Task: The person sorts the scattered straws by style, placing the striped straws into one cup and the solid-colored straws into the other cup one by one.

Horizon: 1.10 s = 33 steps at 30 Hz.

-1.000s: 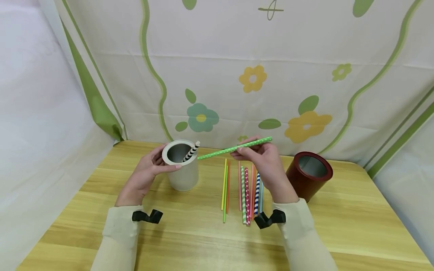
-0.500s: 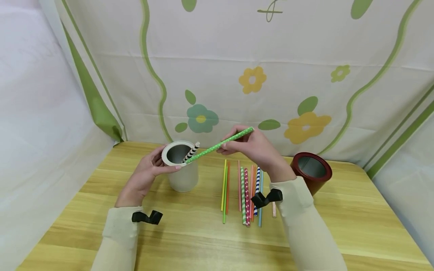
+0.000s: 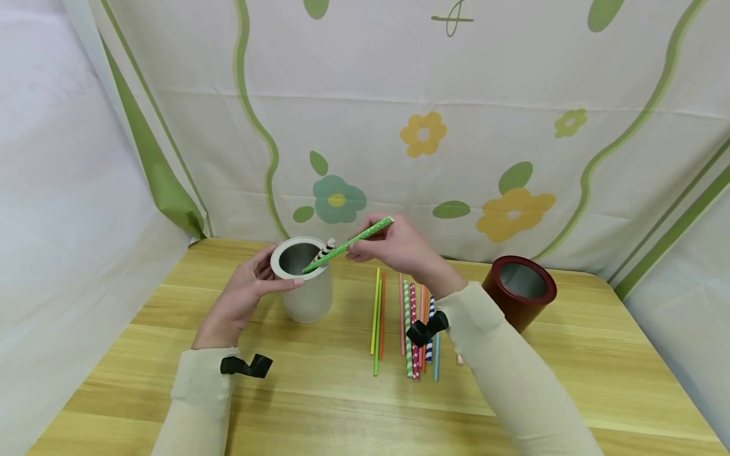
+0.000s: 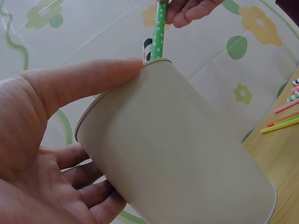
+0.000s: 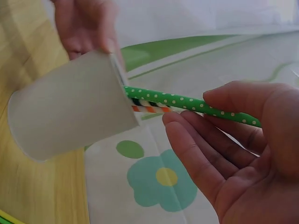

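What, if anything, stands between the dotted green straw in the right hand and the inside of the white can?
Nothing visible: the lower end of the green straw is within the mouth of the can. Two striped straws lean beside it, and the left hand has its thumb at the rim, but neither closes the way.

Left of frame centre: pale can (image 3: 308, 301), off-white outside, metallic grey inside; green straw (image 5: 159, 96), white dots; black-and-white straw (image 3: 330, 243), striped; orange-and-white straw (image 5: 152, 109), striped.
Centre: yellow straw (image 3: 375, 310), lime straw (image 3: 376, 361), orange straw (image 3: 383, 316), all plain.
Right of centre: pink straws (image 3: 402, 316), plain; mint straw (image 3: 407, 335), white stripes; crimson straw (image 3: 415, 361), white dots; navy straw (image 3: 429, 354), white stripes; blue straw (image 3: 436, 370), light, plain.
Right of frame: red can (image 3: 507, 310), dark, metallic grey inside.
Lower half: bench (image 3: 319, 405), yellow-tan woodgrain; sleeves (image 3: 202, 383), cream.
Upper half: cloth (image 3: 353, 69), white, printed with green vines (image 3: 238, 57), yellow-orange flowers (image 3: 496, 218), teal flower (image 3: 353, 199), yellow-centred.
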### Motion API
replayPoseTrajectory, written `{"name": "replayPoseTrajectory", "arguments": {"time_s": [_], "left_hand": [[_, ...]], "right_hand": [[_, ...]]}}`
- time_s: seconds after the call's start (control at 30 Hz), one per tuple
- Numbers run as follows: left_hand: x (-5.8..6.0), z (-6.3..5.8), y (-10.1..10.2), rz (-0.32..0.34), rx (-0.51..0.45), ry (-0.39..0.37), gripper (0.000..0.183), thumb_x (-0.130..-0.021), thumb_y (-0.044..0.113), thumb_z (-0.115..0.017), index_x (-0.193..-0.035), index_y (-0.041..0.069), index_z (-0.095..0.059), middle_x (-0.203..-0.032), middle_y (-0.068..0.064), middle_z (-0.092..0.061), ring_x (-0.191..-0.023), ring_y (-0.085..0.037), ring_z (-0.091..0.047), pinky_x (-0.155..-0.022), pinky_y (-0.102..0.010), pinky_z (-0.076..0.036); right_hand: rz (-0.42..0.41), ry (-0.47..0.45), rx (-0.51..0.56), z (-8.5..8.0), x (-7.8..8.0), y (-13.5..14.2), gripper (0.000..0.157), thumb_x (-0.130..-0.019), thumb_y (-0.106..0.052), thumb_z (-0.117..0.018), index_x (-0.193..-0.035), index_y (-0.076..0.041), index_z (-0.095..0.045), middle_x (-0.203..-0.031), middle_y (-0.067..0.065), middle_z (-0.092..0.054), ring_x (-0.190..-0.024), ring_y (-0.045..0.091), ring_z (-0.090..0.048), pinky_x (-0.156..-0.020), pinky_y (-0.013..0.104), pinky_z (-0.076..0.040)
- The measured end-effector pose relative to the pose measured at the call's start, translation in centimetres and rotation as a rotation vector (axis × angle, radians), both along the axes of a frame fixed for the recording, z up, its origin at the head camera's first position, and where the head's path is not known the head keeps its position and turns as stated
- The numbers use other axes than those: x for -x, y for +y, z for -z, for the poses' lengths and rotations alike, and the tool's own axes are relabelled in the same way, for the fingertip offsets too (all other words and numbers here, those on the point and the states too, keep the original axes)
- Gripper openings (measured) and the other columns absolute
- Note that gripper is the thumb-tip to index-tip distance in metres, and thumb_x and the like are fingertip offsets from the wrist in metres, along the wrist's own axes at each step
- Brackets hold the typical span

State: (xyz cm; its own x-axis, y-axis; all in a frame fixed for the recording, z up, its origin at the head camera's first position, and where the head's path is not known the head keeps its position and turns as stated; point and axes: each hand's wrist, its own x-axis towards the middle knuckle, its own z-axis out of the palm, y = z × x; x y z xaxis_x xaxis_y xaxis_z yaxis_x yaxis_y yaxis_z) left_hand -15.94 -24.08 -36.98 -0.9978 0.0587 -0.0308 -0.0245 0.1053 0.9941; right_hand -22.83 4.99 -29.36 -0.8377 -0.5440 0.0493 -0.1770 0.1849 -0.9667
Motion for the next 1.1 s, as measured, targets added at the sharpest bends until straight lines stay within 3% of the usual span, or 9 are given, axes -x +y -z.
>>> {"name": "replayPoseTrajectory", "arguments": {"time_s": [0.33,0.57,0.83,1.1], "left_hand": [[0.0,-0.1,0.1,0.001,0.003,-0.002,0.085,-0.095,0.012,-0.082,-0.167,0.015,-0.039,-0.167,-0.008,-0.044,-0.147,-0.024,-0.049,-0.107,-0.020,-0.045],[-0.1,0.0,0.1,0.003,0.007,0.002,0.084,-0.095,0.013,-0.082,-0.167,0.016,-0.039,-0.166,-0.008,-0.045,-0.145,-0.023,-0.050,-0.106,-0.020,-0.046],[-0.1,0.0,0.1,0.004,0.001,0.000,0.085,-0.095,0.013,-0.082,-0.168,0.016,-0.038,-0.166,-0.008,-0.045,-0.144,-0.022,-0.050,-0.107,-0.021,-0.046],[-0.1,-0.1,0.0,-0.002,0.002,-0.004,0.085,-0.094,0.012,-0.083,-0.167,0.015,-0.039,-0.167,-0.008,-0.045,-0.146,-0.023,-0.049,-0.107,-0.019,-0.045]], "right_hand": [[-0.069,-0.022,-0.121,0.1,0.2,-2.4,0.011,-0.096,-0.005,-0.076,-0.106,-0.002,-0.074,-0.103,0.019,-0.081,-0.090,0.023,-0.080,-0.088,0.037,-0.066],[-0.098,0.008,-0.175,0.7,0.0,-3.6,0.012,-0.097,-0.007,-0.076,-0.108,-0.002,-0.074,-0.101,0.015,-0.081,-0.095,0.034,-0.081,-0.084,0.037,-0.067],[-0.104,0.012,-0.191,0.6,-0.4,-4.1,0.015,-0.098,-0.008,-0.077,-0.110,-0.001,-0.073,-0.098,0.016,-0.081,-0.082,0.019,-0.079,-0.082,0.037,-0.067],[-0.104,-0.002,-0.190,0.9,-0.3,-3.7,0.016,-0.101,-0.014,-0.075,-0.111,-0.002,-0.073,-0.103,0.015,-0.078,-0.088,0.023,-0.080,-0.081,0.033,-0.066]]}}
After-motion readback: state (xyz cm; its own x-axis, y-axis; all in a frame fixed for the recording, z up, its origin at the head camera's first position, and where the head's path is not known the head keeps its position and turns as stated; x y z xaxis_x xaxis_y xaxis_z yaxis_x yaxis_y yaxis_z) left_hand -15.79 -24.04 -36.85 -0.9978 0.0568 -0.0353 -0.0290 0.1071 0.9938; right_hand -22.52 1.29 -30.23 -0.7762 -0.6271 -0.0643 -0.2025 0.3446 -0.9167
